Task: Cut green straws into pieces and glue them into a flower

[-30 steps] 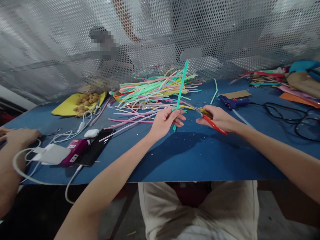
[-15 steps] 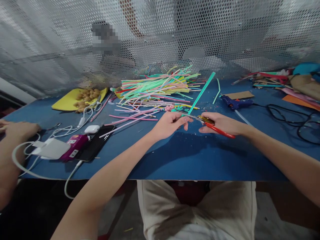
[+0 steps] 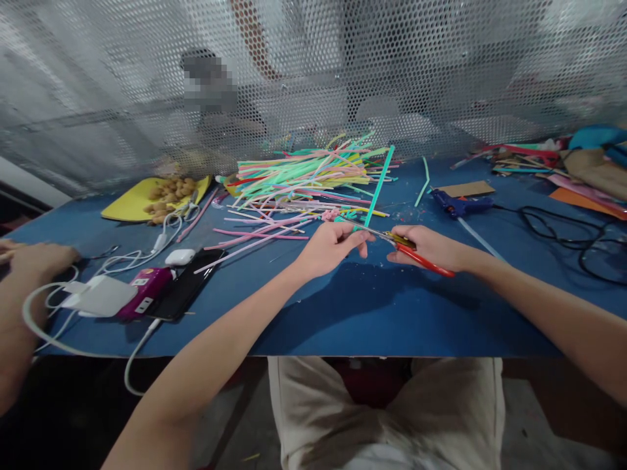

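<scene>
My left hand (image 3: 330,248) is closed, its thumb and fingers pinching green pipe cleaners (image 3: 379,187) near their lower end, with the long part slanting up and away. From the right, my right hand (image 3: 426,248) grips a pair of scissors (image 3: 409,251) with a red handle. The scissor blades lie across the green pipe cleaners beside my left fingertips; whether they have cut through I cannot tell. Just beyond my left hand sit short green pieces and a small pink pipe cleaner bundle (image 3: 330,215).
Behind lies a heap of coloured pipe cleaners (image 3: 304,171). On the right are a blue glue gun (image 3: 460,203) and its black cord. At left are a phone (image 3: 189,287), a purple power adapter (image 3: 144,294), cables, a yellow sheet (image 3: 122,201) with brown pieces, and another person's hand (image 3: 42,258).
The upper end of the green pipe cleaners has swung left and is more upright. My right hand and the scissors have shifted slightly left; my left hand keeps its pinch.
</scene>
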Motion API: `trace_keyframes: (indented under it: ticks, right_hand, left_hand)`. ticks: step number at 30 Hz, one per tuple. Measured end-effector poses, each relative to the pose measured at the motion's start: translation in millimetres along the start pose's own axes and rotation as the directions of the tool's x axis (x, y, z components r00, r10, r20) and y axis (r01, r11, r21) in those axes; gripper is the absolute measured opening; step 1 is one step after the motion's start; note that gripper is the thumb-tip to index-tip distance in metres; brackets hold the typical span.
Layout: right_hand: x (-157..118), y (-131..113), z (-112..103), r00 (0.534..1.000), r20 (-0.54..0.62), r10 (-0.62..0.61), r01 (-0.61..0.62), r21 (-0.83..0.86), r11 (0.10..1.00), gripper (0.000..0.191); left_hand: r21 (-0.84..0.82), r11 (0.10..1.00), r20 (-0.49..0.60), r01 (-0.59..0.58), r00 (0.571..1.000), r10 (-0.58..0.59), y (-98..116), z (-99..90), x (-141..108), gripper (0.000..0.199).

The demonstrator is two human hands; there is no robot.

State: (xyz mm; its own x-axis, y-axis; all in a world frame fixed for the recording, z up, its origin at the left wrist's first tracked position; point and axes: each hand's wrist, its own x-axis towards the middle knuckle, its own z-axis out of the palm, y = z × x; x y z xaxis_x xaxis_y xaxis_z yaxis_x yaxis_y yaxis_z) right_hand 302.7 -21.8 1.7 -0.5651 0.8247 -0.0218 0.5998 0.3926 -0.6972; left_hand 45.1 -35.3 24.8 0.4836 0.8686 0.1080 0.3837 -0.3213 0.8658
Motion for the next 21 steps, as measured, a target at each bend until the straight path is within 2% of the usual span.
trace_keyframes:
  ticks: [7,14,21]
  right_hand:
    - [0.2,-2.0,0.8,0.999,-0.039,0.000,-0.001,-0.037,0.999,0.021]
    - [-1.1,-6.1,0.8,0.997,-0.078,-0.017,0.014,-0.047,0.999,0.017]
    - [1.4,-3.7,6.2,0.990,-0.136,-0.025,0.021,-0.031,0.999,0.017]
  left_hand:
    - [-0.007,1.000,0.003,-0.004,1.000,0.004,0.0,-0.4,0.2,0.050]
    - [-0.004,0.999,-0.003,-0.037,0.999,0.037,2.2,-0.8,-0.4,0.050]
    - [-0.070,0.997,-0.019,-0.029,0.999,0.027,4.9,-2.2,-2.3,0.049]
